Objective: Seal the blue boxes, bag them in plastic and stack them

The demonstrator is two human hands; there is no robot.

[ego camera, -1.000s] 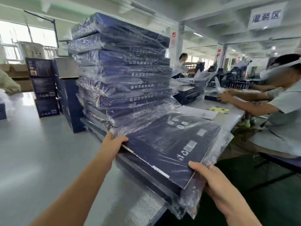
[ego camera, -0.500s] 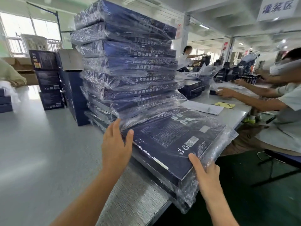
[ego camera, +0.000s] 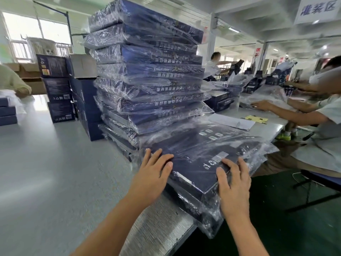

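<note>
Head view: at far left, unbagged dark boxes point(ego camera: 58, 93) stand stacked on the floor. Next comes the tall stack point(ego camera: 147, 71) of blue boxes in plastic, standing on the table point(ego camera: 156, 230). My left hand point(ego camera: 153, 174) lies open, fingers straight and together, pressed flat against the near left edge of the bagged box point(ego camera: 201, 159). That box lies on top of a low pile at the table's near corner, just in front of the tall stack, its plastic hanging past the table edge. My right hand point(ego camera: 233, 183) rests open on the box's near right corner, fingers spread over the top, thumb on the plastic. Further right, a white pad point(ego camera: 231, 121) and a yellow slip point(ego camera: 256, 119) lie on the table, where a seated person point(ego camera: 321, 130) reaches in.
</note>
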